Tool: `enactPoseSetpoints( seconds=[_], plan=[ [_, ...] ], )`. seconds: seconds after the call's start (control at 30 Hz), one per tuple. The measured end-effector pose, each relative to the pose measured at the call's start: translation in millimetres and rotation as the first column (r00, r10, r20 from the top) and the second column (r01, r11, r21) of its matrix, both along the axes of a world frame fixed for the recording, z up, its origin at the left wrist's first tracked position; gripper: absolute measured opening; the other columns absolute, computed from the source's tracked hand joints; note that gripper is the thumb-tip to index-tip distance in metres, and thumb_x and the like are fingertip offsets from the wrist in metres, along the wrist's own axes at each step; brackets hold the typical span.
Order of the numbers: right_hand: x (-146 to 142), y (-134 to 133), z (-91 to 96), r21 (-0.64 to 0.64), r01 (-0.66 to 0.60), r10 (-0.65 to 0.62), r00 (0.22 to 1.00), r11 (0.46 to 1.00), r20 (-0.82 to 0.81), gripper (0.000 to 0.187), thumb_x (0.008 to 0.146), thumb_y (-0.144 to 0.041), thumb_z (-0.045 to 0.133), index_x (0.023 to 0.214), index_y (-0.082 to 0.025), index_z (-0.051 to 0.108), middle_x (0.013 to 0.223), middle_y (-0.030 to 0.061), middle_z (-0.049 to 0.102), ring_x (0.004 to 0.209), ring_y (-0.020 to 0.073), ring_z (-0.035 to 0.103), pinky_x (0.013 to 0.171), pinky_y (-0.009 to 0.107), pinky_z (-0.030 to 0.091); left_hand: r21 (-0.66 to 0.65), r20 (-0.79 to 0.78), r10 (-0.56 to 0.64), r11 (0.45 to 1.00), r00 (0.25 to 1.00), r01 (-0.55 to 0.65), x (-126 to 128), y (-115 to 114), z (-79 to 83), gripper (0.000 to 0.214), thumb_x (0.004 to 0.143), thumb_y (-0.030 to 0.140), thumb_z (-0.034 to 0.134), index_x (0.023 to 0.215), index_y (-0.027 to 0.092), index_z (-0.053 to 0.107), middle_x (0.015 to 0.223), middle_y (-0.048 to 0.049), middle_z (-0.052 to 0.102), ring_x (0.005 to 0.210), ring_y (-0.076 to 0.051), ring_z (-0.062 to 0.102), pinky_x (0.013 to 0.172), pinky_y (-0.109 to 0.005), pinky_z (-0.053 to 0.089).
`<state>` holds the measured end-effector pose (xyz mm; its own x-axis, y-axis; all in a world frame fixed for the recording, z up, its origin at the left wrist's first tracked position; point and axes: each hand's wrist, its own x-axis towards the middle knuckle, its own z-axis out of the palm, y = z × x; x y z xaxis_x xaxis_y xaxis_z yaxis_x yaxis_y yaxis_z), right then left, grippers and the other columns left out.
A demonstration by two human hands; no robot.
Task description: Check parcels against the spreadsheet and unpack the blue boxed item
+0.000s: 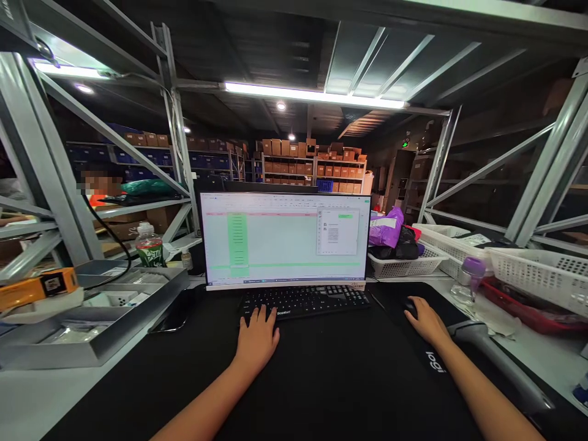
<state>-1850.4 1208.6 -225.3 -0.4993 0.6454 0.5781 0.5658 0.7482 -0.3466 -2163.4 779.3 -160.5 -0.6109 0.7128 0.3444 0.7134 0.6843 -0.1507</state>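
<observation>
My left hand (256, 342) lies flat on the left end of a black keyboard (316, 298), its fingers apart over the keys. On the right, my right hand (428, 323) rests over a black mouse (408, 304); the hand covers most of the mouse. Behind the keyboard stands a monitor (280, 242) with a spreadsheet that has a green column and a small chat window. Close to my right forearm lies a grey handheld scanner (505, 361). Both hands are on a large black desk mat (312, 373).
A phone (172, 313) and a grey divided tray (138, 324) are at the left, near a drink bottle (149, 245). White baskets (407, 266), one with purple and black packages, and a purple-capped bottle (467, 278) stand right. Metal rack posts frame the desk; another person is far left.
</observation>
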Motion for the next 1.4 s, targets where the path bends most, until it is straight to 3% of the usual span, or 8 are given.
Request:
enactPoseSetpoints(
  seconds=[0.37, 1.03, 1.23, 1.4],
  plan=[
    [-0.9, 6.0, -5.7, 0.003, 0.009, -0.009, 1.000, 1.000, 0.021, 0.050, 0.088, -0.039, 0.046, 0.131, -0.015, 0.053, 0.134, 0.0161, 0.059, 0.127, 0.0294, 0.057, 0.110, 0.047, 0.044, -0.010, -0.026, 0.009, 1.000, 1.000, -0.009, -0.4, 0.7, 0.3, 0.054, 0.096, 0.027, 0.040, 0.149, 0.019, 0.048, 0.154, -0.0182, 0.046, 0.142, -0.036, 0.044, 0.111, -0.061, 0.037],
    [2.8, -2.3, 5.6, -0.026, 0.007, -0.006, 0.997, 1.000, 0.071, 0.046, 0.087, -0.038, 0.043, 0.126, -0.020, 0.060, 0.138, 0.0134, 0.056, 0.126, 0.0276, 0.056, 0.110, 0.045, 0.045, 0.004, 0.015, 0.010, 1.000, 1.000, -0.011, -1.9, 3.4, -2.3, 0.056, 0.095, 0.030, 0.042, 0.150, 0.019, 0.046, 0.156, -0.0175, 0.044, 0.144, -0.036, 0.041, 0.112, -0.062, 0.035],
    [10.2, -4.1, 6.7, -0.024, -0.069, 0.071, 0.996, 0.997, 0.052, 0.052, 0.084, -0.048, 0.044, 0.125, -0.019, 0.058, 0.131, 0.0140, 0.062, 0.121, 0.0288, 0.060, 0.108, 0.047, 0.047, 0.058, 0.049, -0.006, 0.998, 0.999, 0.003, 4.0, 0.6, -0.1, 0.056, 0.094, 0.030, 0.045, 0.148, 0.019, 0.048, 0.154, -0.0186, 0.046, 0.142, -0.037, 0.042, 0.112, -0.064, 0.034],
    [10.0, 22.5, -7.1, -0.020, -0.148, 0.147, 0.989, 0.989, -0.008, 0.060, 0.073, -0.063, 0.051, 0.111, -0.018, 0.063, 0.115, 0.0174, 0.069, 0.113, 0.0356, 0.065, 0.103, 0.050, 0.051, 0.092, 0.108, -0.036, 0.995, 0.994, 0.026, 7.4, -2.5, 0.5, 0.058, 0.094, 0.037, 0.049, 0.149, 0.018, 0.047, 0.156, -0.0203, 0.043, 0.143, -0.038, 0.040, 0.114, -0.064, 0.031]
  ],
)
